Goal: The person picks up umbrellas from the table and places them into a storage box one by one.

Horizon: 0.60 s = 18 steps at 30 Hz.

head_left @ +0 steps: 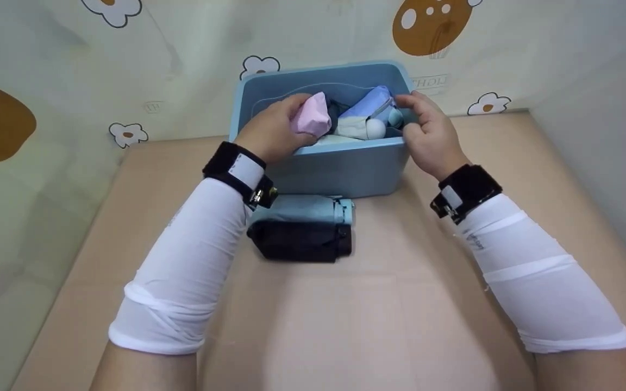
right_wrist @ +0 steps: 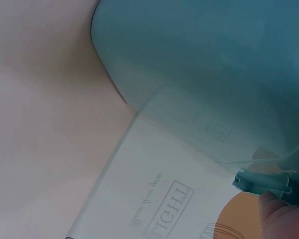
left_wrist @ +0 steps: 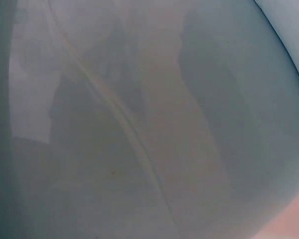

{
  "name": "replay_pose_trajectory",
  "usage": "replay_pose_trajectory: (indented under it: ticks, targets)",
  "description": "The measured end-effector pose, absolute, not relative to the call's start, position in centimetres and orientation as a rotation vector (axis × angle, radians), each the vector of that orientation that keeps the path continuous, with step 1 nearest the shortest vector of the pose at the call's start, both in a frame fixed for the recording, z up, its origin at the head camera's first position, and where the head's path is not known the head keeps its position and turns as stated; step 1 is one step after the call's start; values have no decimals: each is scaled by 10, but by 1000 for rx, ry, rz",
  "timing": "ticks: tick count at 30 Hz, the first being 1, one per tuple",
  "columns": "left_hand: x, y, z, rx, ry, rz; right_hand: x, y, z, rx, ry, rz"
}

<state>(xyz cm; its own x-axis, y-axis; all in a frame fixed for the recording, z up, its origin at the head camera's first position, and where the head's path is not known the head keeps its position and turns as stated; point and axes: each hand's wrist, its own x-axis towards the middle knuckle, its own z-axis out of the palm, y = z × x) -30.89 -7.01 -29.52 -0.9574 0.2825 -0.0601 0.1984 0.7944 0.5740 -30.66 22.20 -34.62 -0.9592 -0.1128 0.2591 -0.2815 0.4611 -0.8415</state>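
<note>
My left hand (head_left: 269, 133) grips a pink folded umbrella (head_left: 314, 115) above the front left rim of a blue plastic bin (head_left: 345, 171). Inside the bin lie a blue folded umbrella (head_left: 364, 103) and a pale one with a white round end (head_left: 354, 128), plus darker pieces partly hidden. My right hand (head_left: 433, 137) holds the bin's right rim with curled fingers; a fingertip (right_wrist: 284, 219) shows at the rim's handle in the right wrist view. Mostly the bin's glossy wall (left_wrist: 139, 164) fills the left wrist view, so the pink umbrella is hidden there.
In front of the bin, a light-blue folded umbrella (head_left: 302, 208) and a black folded umbrella (head_left: 299, 240) lie side by side on the beige tabletop (head_left: 356, 320). Behind the bin rises a patterned wall covering (head_left: 182, 81).
</note>
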Motion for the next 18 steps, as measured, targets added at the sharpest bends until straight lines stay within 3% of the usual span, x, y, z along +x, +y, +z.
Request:
replay_pose_trajectory:
  ticks: [18]
  targets:
    - [-307, -69, -294, 361, 2752, 779, -307, 222, -346, 354, -2535, 1500]
